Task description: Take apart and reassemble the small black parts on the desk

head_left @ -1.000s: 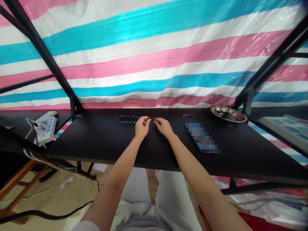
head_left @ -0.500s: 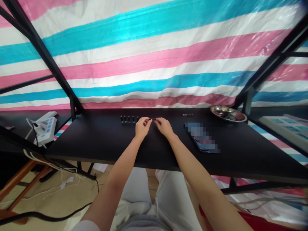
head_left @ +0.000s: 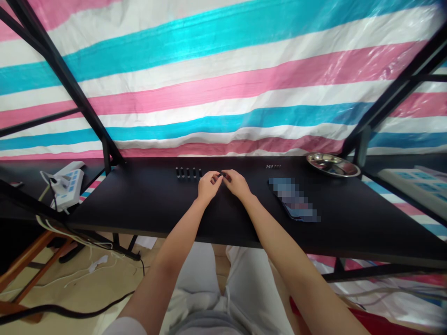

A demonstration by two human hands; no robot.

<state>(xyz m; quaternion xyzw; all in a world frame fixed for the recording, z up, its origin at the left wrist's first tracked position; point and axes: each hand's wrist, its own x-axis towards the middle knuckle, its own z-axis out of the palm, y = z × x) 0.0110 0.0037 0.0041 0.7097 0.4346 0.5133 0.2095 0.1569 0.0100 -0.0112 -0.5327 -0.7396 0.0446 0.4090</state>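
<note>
You've got one small dark piece (head_left: 222, 175) between your hands, dead centre on the black table (head_left: 139, 200) — left hand (head_left: 209, 184) pinching one end, right hand (head_left: 238, 184) pinching the other. Can't tell if it's one part or two, so I'd call this one unfinished. Five dark cylinders (head_left: 188, 172) are lined up at your 9 o'clock; done or waiting, no idea. Tiny silvery bits (head_left: 273, 166) sit untouched toward 2–3 o'clock, short of the metal plate (head_left: 330, 165) at 3.
</note>
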